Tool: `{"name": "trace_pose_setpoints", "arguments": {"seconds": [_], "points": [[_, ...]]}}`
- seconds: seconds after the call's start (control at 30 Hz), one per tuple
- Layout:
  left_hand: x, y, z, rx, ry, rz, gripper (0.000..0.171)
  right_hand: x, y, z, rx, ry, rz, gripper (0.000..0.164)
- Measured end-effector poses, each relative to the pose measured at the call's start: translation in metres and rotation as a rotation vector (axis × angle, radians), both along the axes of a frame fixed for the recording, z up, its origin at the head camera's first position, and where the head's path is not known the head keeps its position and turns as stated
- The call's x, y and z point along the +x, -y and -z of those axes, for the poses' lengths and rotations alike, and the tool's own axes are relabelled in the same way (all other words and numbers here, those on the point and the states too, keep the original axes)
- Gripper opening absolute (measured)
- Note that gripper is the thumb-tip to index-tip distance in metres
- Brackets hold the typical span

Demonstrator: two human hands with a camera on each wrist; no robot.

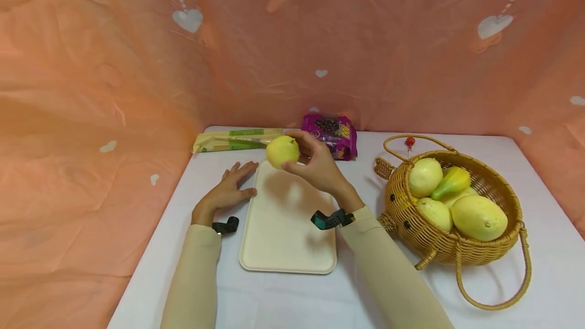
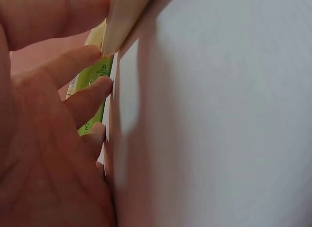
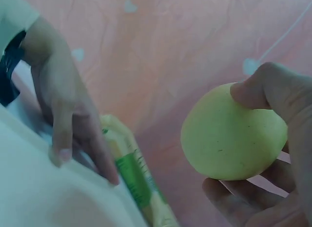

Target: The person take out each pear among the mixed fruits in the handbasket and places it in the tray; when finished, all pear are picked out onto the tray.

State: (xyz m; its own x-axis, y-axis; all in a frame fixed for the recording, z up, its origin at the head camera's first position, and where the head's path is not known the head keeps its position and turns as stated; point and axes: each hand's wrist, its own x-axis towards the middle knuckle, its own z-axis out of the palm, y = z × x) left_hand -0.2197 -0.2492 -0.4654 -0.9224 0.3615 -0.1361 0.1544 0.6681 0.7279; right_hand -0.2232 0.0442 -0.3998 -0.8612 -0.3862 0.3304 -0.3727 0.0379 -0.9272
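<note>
My right hand [image 1: 320,166] grips a yellow-green apple [image 1: 282,152] between thumb and fingers, holding it up over the far end of a cream rectangular tray [image 1: 288,237]. In the right wrist view the apple [image 3: 229,139] shows small dark specks, with the thumb on top and the fingers beneath. My left hand [image 1: 230,189] rests at the tray's left edge with its fingers stretched out. In the left wrist view the fingertips [image 2: 100,51] lie right at the tray's rim [image 2: 124,19].
On the right stands an animal-shaped wicker basket [image 1: 434,242] with several yellow-green fruits [image 1: 479,217] and looped handles. At the back lie a long yellow-green packet [image 1: 237,141] and a purple packet with grapes printed on it [image 1: 331,136]. A red lollipop [image 1: 410,142] shows behind the basket.
</note>
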Motion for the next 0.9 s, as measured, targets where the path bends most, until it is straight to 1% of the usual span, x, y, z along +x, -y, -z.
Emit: {"name": "trace_pose_setpoints", "arguments": {"seconds": [0.17,0.3,0.4,0.53,0.63,0.77,0.9], "points": [[0.001,0.0,0.0,-0.011,0.005,0.004,0.079,-0.019,0.015,0.015,0.068,0.006,0.002,0.067],[0.002,0.0,-0.001,-0.011,0.012,-0.003,0.079,-0.03,0.025,0.031,0.097,0.059,0.0,0.068],[0.002,0.0,-0.001,-0.004,0.011,-0.011,0.078,-0.036,0.031,0.042,0.132,0.085,0.014,0.069],[0.004,-0.001,-0.001,0.001,0.001,-0.006,0.078,-0.04,0.036,0.057,0.202,0.089,0.032,0.069],[0.004,-0.001,-0.002,0.012,-0.006,0.003,0.078,-0.041,0.04,0.065,0.238,0.092,0.033,0.07],[0.006,0.0,-0.002,0.028,-0.007,-0.005,0.08,-0.04,0.045,0.068,0.256,0.076,0.042,0.072],[0.006,0.0,-0.002,0.013,-0.004,-0.009,0.08,-0.04,0.05,0.069,0.252,0.047,0.044,0.072]]}}
